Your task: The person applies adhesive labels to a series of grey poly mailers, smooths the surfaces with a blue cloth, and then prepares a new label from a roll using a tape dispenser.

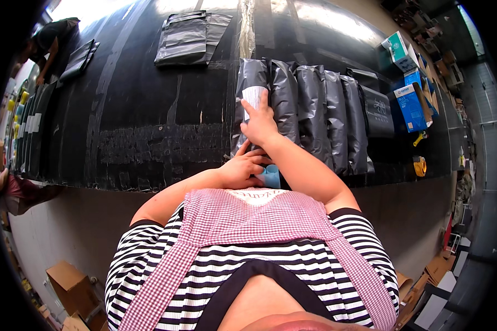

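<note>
The right hand presses its outstretched fingers on a white rectangular paper label on the leftmost shiny dark-grey plastic bag of a side-by-side row. The left hand lies by that bag's lower end, near the black tabletop's near edge; beside its thumb is a light-blue rounded object, too covered to identify. Toward the far edge lies a stack of folded dark-grey plastic sheets. Blue-and-white cardboard boxes stand along the right edge, and a yellow ring-shaped roll sits at the near right corner.
</note>
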`<state>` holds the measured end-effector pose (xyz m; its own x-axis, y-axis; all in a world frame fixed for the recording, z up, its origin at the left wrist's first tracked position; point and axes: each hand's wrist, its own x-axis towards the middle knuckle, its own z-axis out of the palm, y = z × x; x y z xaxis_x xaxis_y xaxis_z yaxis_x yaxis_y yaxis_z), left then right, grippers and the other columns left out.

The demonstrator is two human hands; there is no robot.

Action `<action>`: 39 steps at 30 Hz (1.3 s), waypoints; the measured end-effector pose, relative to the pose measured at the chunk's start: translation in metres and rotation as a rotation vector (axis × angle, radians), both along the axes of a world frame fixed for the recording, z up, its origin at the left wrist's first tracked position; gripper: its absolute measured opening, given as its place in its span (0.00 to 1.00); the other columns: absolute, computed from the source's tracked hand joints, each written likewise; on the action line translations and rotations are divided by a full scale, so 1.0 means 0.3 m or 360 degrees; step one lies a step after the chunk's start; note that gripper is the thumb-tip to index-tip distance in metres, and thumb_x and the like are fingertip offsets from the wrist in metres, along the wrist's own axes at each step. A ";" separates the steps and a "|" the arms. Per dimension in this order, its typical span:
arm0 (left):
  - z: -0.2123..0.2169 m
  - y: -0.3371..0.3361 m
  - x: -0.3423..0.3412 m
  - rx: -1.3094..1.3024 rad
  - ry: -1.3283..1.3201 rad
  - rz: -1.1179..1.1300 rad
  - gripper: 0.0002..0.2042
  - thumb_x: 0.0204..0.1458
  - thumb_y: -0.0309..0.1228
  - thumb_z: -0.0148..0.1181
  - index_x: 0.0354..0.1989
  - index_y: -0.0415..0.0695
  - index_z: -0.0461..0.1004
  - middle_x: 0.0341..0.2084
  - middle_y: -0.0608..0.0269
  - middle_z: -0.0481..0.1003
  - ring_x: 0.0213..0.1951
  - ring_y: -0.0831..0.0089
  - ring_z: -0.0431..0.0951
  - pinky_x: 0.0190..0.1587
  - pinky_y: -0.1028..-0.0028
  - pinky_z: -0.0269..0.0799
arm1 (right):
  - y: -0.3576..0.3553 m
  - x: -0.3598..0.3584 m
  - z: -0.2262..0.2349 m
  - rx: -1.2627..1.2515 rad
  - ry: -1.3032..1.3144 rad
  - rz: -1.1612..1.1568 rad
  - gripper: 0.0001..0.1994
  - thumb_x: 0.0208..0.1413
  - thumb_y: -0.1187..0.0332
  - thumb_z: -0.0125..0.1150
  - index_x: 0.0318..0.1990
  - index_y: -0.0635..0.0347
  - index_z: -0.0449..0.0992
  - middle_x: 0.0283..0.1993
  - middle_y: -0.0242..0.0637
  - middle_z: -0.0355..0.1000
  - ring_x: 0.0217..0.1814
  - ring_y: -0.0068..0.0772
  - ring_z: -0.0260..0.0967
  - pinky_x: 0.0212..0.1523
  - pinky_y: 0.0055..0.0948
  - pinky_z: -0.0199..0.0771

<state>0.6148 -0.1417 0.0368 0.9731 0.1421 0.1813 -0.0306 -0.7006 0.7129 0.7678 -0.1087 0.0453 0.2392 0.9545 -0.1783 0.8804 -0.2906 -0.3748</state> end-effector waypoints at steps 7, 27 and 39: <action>0.101 -0.012 -0.069 0.0148 -0.0397 -0.0038 0.13 0.46 0.33 0.69 0.25 0.41 0.68 0.52 0.53 0.73 0.57 0.52 0.71 0.63 0.51 0.61 | -0.022 -0.015 -0.002 0.0629 0.0691 -0.0073 0.36 0.41 0.68 0.66 0.64 0.39 0.70 0.73 0.70 0.40 0.73 0.64 0.49 0.70 0.35 0.55; 0.209 0.083 -0.113 -0.2224 -0.0315 0.1259 0.14 0.60 0.43 0.60 0.37 0.43 0.78 0.30 0.69 0.77 0.31 0.81 0.73 0.38 0.77 0.69 | -0.338 -0.025 0.330 0.1278 -0.0173 0.1085 0.18 0.44 0.73 0.69 0.46 0.49 0.79 0.48 0.34 0.72 0.48 0.37 0.74 0.52 0.39 0.73; 0.281 0.198 -0.048 -0.2130 -0.0039 0.0693 0.16 0.57 0.32 0.64 0.52 0.44 0.71 0.39 0.59 0.80 0.36 0.76 0.80 0.42 0.74 0.78 | -0.406 0.097 0.274 0.1129 0.1029 -0.0152 0.14 0.52 0.75 0.67 0.47 0.61 0.77 0.39 0.37 0.77 0.37 0.25 0.73 0.40 0.24 0.73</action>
<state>0.6005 -0.0823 0.1210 0.8056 0.5030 -0.3130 -0.0118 0.5418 0.8404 0.7970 -0.2306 0.1274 0.3793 0.8725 0.3079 0.4263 0.1306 -0.8951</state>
